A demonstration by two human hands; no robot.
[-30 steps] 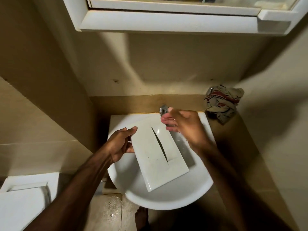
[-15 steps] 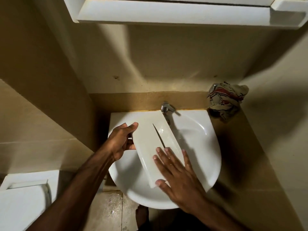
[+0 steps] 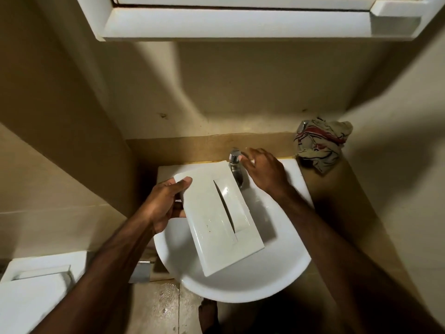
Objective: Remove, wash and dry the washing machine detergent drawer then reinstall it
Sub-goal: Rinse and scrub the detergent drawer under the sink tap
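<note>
Drawer (image 3: pixel 218 220) in left hand (image 3: pixel 163 203)

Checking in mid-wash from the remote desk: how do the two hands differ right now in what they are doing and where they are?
The left hand grips the white detergent drawer by its left edge, thumb on top; the right hand holds nothing. The left hand's fingers curl round the drawer; the right hand's are spread and fairly straight. The left hand sits at the sink's left rim; the right reaches back to the tap. Both are bare and over the sink.
</note>
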